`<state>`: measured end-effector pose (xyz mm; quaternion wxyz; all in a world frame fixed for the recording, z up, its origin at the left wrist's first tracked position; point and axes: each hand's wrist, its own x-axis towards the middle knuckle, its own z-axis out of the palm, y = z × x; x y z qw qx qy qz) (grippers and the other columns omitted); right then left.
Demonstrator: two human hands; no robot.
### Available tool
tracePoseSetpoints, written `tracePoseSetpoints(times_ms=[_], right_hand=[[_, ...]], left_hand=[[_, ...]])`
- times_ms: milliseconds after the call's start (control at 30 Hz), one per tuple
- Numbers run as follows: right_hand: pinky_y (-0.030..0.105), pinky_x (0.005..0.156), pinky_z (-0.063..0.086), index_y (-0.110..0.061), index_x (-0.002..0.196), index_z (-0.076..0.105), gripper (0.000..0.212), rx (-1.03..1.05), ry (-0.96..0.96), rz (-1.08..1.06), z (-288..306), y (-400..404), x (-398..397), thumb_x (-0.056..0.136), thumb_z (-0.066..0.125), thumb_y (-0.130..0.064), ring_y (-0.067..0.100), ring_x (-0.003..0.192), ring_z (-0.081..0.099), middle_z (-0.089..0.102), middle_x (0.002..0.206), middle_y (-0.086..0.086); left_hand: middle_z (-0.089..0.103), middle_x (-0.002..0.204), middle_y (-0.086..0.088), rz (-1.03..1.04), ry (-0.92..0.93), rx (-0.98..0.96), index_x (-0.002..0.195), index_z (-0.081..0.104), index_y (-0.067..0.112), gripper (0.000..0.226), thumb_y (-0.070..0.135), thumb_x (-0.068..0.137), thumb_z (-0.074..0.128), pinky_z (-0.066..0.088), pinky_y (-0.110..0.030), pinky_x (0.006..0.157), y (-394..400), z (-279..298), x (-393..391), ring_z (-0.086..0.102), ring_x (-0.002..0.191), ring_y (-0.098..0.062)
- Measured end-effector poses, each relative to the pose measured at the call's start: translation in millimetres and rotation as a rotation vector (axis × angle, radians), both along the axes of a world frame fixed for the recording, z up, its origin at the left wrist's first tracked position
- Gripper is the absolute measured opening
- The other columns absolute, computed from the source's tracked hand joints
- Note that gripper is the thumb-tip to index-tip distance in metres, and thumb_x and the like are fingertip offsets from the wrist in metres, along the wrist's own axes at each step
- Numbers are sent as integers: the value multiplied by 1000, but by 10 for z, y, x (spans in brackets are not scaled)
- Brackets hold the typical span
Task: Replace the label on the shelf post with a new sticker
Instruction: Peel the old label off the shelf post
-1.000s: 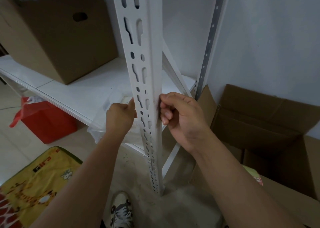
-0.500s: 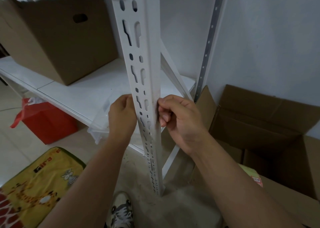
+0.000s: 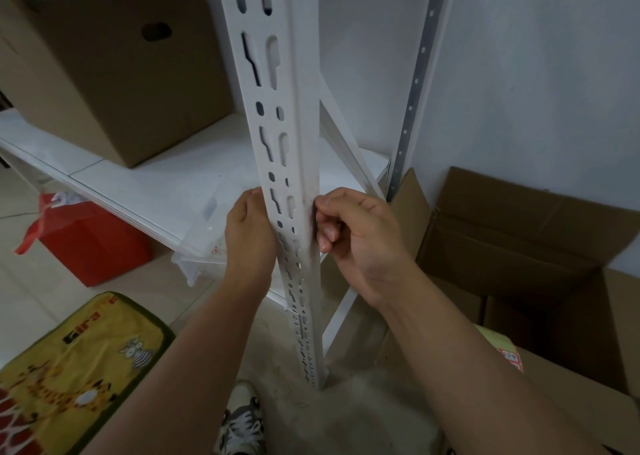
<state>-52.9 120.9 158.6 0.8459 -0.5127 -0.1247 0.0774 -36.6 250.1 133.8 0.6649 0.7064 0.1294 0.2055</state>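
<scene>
The white slotted shelf post (image 3: 294,115) runs down the middle of the head view. My left hand (image 3: 247,233) sits against its left edge, with the fingers wrapped behind the post and hidden. My right hand (image 3: 353,236) is at the right edge at the same height. Its fingers are curled and the thumb and forefinger touch the post's corner. A faint reddish smudge (image 3: 309,201) marks the post there. I cannot make out any label or sticker.
On the white shelf board (image 3: 145,184) stands a brown cardboard box (image 3: 114,74). A clear plastic tray (image 3: 204,240) lies at the shelf's front edge. An open carton (image 3: 540,247) is on the right, with a red bag (image 3: 86,243) and a yellow mat (image 3: 69,378) on the floor.
My left hand has shifted slightly right, closing against the post's left edge. My right hand has stayed at the post's right edge.
</scene>
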Motion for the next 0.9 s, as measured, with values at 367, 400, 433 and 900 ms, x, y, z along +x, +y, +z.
tracePoseSetpoints(times_ms=[367,400,433,900], right_hand=[[25,54,42,-7,58,57,35,28,-3,-6,-16,-3,-31,92,50,-2,16,47,42,43,48,5],[26,53,42,-8,57,56,36,60,5,-1,-22,-7,-36,92,50,-3,16,48,42,44,48,4],[26,53,42,-8,56,55,35,95,15,8,-28,-7,-40,90,50,-4,17,49,42,43,48,4],[37,65,37,-4,63,54,25,131,135,-61,-51,-55,-30,81,52,-21,29,66,40,41,65,14]], left_hand=[[57,87,9,93,-158,-18,103,56,21,31,34,102,28,43,-26,73,-153,154,-164,56,75,-1],[57,96,10,85,-203,-10,119,51,22,33,36,98,29,46,-22,73,-187,182,-207,57,80,3],[55,106,11,71,-248,16,131,42,25,40,36,94,33,47,-17,74,-217,206,-242,57,86,7],[29,142,-27,197,-465,591,149,3,-8,82,6,83,49,25,0,99,-519,277,-313,32,122,-7]])
